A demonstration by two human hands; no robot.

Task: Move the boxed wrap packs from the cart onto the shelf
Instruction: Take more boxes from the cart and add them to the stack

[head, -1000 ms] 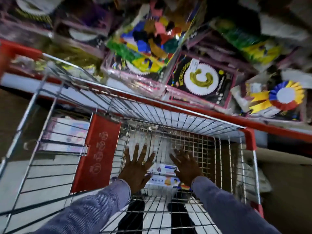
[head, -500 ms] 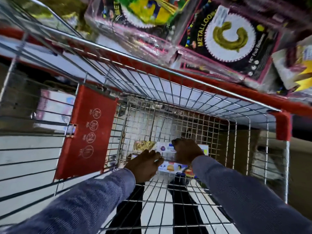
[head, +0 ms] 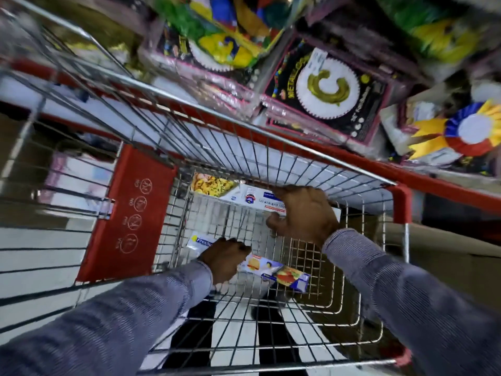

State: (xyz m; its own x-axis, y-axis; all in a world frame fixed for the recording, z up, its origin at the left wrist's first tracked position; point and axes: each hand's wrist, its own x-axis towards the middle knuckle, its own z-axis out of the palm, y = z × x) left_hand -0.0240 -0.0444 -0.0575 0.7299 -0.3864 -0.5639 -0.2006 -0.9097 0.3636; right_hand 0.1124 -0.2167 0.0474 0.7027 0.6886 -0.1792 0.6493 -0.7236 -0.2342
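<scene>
Two long white boxed wrap packs are inside the wire cart (head: 273, 302). My right hand (head: 303, 213) grips the upper pack (head: 230, 189), which has a food picture at its left end and is raised near the cart's far rim. My left hand (head: 225, 257) is closed around the lower pack (head: 279, 272), which lies low over the cart floor and shows sandwich pictures at its right end. The shelf (head: 433, 183) with its red front edge runs just beyond the cart.
The shelf holds party goods: a black pack with a gold letter C (head: 328, 88), colourful balloon packs (head: 217, 31) and a blue-yellow-red rosette (head: 471, 128). A red child-seat flap (head: 127, 213) hangs at the cart's left. Pale floor tiles show below.
Both hands closed on the packs. My right hand lifted one pack up toward the cart's far rim, while my left hand took hold of the other pack lower down.
</scene>
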